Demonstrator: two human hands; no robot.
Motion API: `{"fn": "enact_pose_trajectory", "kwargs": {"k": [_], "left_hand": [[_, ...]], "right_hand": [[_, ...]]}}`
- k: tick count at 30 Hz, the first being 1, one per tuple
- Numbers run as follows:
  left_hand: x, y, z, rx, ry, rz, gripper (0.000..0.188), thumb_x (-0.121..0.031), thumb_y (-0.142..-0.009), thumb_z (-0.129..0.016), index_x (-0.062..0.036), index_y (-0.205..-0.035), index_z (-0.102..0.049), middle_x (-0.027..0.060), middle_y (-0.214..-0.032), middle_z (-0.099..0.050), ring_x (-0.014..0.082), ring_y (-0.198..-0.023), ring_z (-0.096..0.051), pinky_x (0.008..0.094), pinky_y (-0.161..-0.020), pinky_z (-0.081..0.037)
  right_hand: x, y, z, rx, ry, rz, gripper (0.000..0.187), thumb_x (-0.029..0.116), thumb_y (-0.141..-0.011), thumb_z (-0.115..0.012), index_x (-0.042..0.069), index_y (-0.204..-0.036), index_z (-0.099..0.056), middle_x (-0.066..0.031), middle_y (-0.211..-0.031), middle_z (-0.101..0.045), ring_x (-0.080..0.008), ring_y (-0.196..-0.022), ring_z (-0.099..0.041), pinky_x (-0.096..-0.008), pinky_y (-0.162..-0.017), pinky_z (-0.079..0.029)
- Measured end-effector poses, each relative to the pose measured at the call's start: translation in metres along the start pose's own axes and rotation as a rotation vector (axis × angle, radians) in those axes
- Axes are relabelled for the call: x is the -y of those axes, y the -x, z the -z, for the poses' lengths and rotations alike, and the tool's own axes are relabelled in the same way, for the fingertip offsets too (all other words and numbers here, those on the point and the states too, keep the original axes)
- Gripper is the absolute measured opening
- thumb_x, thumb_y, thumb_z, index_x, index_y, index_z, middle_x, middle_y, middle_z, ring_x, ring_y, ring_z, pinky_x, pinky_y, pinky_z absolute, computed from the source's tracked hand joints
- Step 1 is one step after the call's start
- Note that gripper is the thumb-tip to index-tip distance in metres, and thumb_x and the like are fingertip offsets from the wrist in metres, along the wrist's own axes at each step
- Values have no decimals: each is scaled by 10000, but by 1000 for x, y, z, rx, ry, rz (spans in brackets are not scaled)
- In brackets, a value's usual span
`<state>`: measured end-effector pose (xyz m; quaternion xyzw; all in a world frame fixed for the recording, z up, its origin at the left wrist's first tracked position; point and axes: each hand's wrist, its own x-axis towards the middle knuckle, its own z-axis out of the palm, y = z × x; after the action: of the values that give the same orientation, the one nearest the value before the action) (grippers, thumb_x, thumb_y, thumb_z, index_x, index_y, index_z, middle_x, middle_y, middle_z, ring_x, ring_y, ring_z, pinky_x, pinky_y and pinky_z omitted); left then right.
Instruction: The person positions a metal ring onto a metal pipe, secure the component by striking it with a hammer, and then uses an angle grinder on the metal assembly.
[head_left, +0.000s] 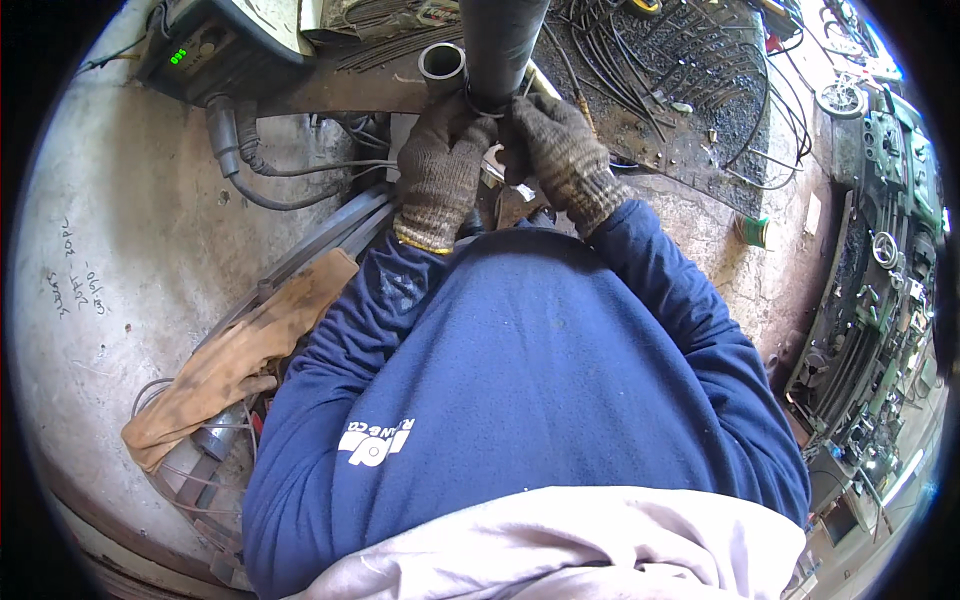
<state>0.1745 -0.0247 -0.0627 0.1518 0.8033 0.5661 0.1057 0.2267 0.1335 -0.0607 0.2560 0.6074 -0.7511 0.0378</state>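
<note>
A thick dark pipe (pixel 503 45) comes in from the top edge and reaches down to my hands. At its lower end both my hands meet, in grey-brown knitted work gloves. My left hand (pixel 440 165) is closed, fingertips against the pipe's left side. My right hand (pixel 562 150) pinches on the right side, thumb and fingers pressed together. Between the fingertips a thin curved edge, like a ring or wire, shows at the pipe's end; the gloves hide what exactly they grip. Beside my left fingers stands a short open metal tube (pixel 442 64).
A welding machine (pixel 225 50) with a lit green display and a thick cable (pixel 280 203) stands at left. Metal rods (pixel 690 70) and scraps cover the dark bench plate. A tan leather piece (pixel 240 355) lies on metal bars. Right are a green spool (pixel 752 232) and machinery (pixel 880 250).
</note>
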Motion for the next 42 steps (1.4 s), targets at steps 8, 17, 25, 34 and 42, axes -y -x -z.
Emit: {"fn": "enact_pose_trajectory", "kwargs": {"k": [8, 17, 25, 34, 42], "left_hand": [[-9, -1, -4, -37, 20, 67, 353, -136, -951, -730, -20, -1271, -636, 11, -995, -737, 102, -826, -658, 302, -760, -551], [-3, -2, -6, -34, 59, 39, 349, -88, -948, -726, -18, -1278, -635, 62, -1102, -743, 127, -923, -682, 296, -825, -557], [-5, -2, -7, -56, 88, 115, 368, -119, -920, -751, -38, -1267, -659, 73, -1145, -745, 155, -1023, -692, 325, -908, -548], [-13, 4, 0, -119, -163, 19, 494, -190, -839, -848, -13, -1252, -645, 118, -1115, -743, 205, -1031, -705, 350, -930, -538], [5, -30, 20, -116, -282, -274, 977, -360, -610, -990, -12, -1383, -503, 152, -1241, -671, 290, -1076, -697, 393, -921, -563]], "right_hand": [[-13, -10, 6, -3, 78, 44, 330, 322, -1026, -626, -2, -1082, -662, -114, -894, -716, -202, -709, -712, -340, -573, -596], [9, 13, 5, 70, -45, -43, 329, 317, -1026, -633, 14, -1152, -661, -83, -961, -719, -162, -788, -706, -305, -694, -596], [14, 10, 0, 66, 45, -84, 335, 307, -1018, -660, 7, -1168, -661, -73, -934, -719, -157, -764, -701, -301, -647, -590], [10, 10, 0, 78, -74, -120, 354, 335, -1025, -634, 30, -1200, -673, -42, -977, -727, -117, -822, -689, -281, -733, -551], [0, 6, 0, -3, 145, 24, 361, 300, -999, -678, -2, -1190, -627, -89, -961, -722, -147, -849, -683, -303, -741, -549]]}}
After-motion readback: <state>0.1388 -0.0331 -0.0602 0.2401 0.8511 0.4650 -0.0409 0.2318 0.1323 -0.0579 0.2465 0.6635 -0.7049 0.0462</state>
